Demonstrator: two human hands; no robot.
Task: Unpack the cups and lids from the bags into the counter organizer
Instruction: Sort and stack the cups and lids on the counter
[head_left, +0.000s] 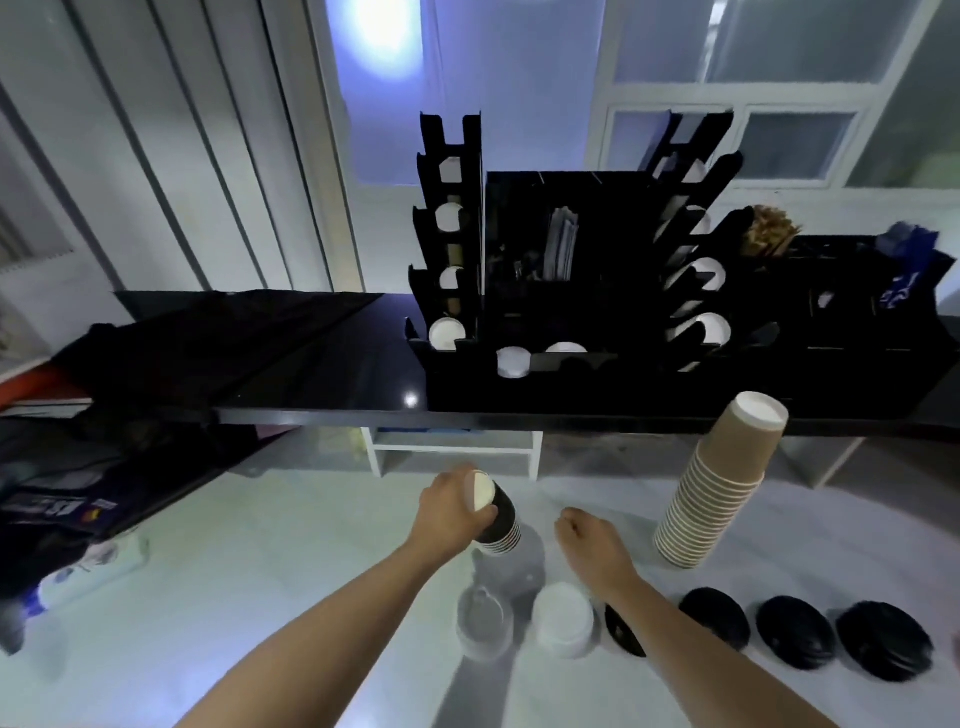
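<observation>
My left hand (449, 512) grips a short stack of black paper cups (498, 519), tilted so the white base faces up, above the white lower counter. Just to its right, my right hand (589, 545) hovers with fingers curled and nothing in it. A tall stack of brown cups (719, 483) stands upside down at the right. Near the front edge lie a clear lid stack (483, 621), a white lid stack (563, 618) and several black lid stacks (795, 631). The black counter organizer (582, 291) stands on the upper black shelf, with white cups showing in its slots.
A second black caddy (852, 296) with stirrers and blue packets sits right of the organizer. Dark bags and packaging (67, 499) pile up on the left. The black shelf edge (332, 415) overhangs the white counter (270, 571).
</observation>
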